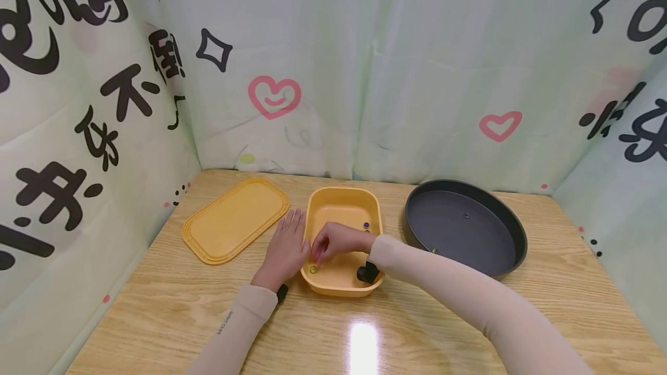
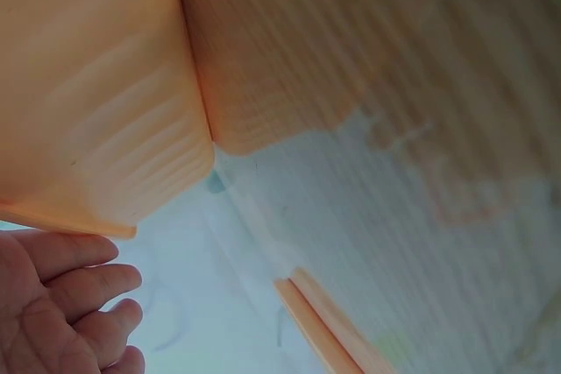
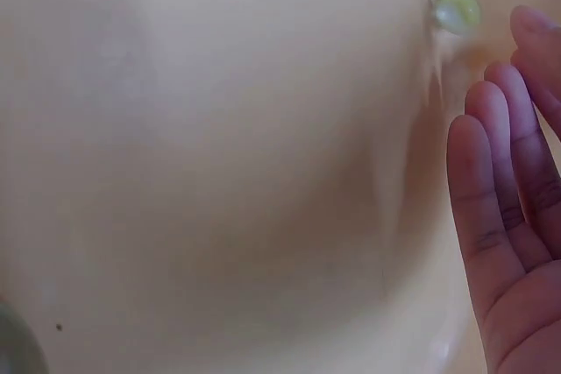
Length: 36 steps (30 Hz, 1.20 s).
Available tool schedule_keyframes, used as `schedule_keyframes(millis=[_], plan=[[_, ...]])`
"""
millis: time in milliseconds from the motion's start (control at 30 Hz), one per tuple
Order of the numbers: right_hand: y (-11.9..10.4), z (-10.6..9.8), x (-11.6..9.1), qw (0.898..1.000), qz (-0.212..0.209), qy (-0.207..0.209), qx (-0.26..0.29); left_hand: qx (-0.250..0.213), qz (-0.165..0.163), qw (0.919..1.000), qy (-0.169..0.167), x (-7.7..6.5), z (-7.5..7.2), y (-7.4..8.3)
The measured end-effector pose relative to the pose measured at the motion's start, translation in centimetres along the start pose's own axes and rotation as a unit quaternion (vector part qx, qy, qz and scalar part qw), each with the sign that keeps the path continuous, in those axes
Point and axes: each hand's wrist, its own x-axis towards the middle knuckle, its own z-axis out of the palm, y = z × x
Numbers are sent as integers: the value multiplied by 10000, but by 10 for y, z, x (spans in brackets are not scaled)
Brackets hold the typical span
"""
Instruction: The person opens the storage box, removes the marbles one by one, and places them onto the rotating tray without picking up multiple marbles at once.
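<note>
An orange plastic container (image 1: 341, 291) stands upright on the table with a few small glass marbles inside. My left hand (image 1: 285, 250) lies along its left rim, fingers straight; in the left wrist view the fingers (image 2: 83, 291) are beside the rim. Inside the container, my right hand (image 1: 339, 241) reaches down to the near left corner, fingers extended and slightly bent. A yellow-green marble (image 3: 458, 11) lies just off its fingertips, apart from them. Towards the container's right side sits a blue marble (image 1: 366, 225), with another partly hidden by the right wrist.
An orange lid (image 1: 234, 219) lies flat on the table (image 1: 323, 334) to the left. At the right stands a round dark pan (image 1: 490, 242) with a marble (image 1: 466, 215) near its middle and another (image 1: 435, 251) by the right sleeve. Printed curtains (image 1: 333, 74) enclose the table.
</note>
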Motion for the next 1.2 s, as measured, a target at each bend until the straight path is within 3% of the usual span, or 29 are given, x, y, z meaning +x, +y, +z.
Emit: schedule_keyframes(millis=[500,933,1200], plan=[[-3,13,2,9978,187,-612,164,34,2,10000,-30,1,1,0],[-8,19,3,9940,66,-1051,-308,4,-20,10000,-79,0,-1,1],[-8,22,3,9870,-249,-1362,-814,20,1,10000,-42,0,-2,2]])
